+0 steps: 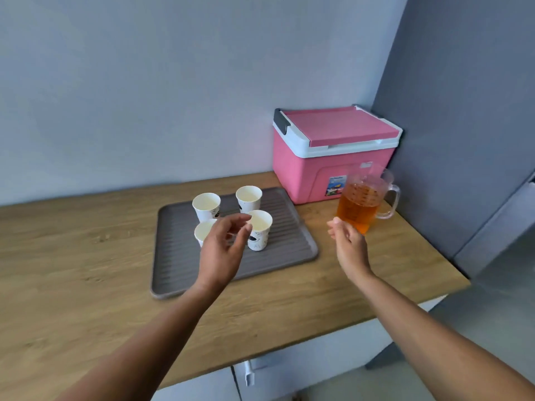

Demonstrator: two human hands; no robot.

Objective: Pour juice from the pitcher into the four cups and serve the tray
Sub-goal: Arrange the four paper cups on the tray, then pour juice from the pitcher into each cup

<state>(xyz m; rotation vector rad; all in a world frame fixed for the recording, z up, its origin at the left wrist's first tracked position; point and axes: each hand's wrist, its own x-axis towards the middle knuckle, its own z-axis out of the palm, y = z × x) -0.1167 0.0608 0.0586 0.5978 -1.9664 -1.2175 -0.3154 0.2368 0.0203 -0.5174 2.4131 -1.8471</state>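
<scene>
Hands are reaching out over a wooden tabletop (86, 256) as I am watching through the head camera. My left hand (223, 250) is hovering above a flat grey ribbed plastic tray (286, 227), its fingers (241, 219) loosely curled and spread, gripping nothing. Its fingertips are sitting just in front of the near-right cup, and I cannot tell whether they are touching it.

Four small white paper cups with dark printed patterns are standing upright on the tray in a tight square: the far-left cup (206, 208), the far-right cup (249, 198), the near-right cup (260, 230) and the near-left cup (202, 231), which the left hand is partly hiding. All four are looking pale inside, with no orange liquid showing.

My right hand (348, 241) is stretching toward a clear plastic measuring pitcher (366, 201) holding orange juice, fingers slightly bent and empty, the fingertips just short of the pitcher's base. The pitcher is standing upright on the tabletop to the right of the tray, handle pointing right, filled a little over halfway.

Behind the pitcher, a pink plastic cooler box with a white rim and closed lid (333, 151) is sitting against the pale wall (144, 82), beside a grey panel (463, 111) on the right.
</scene>
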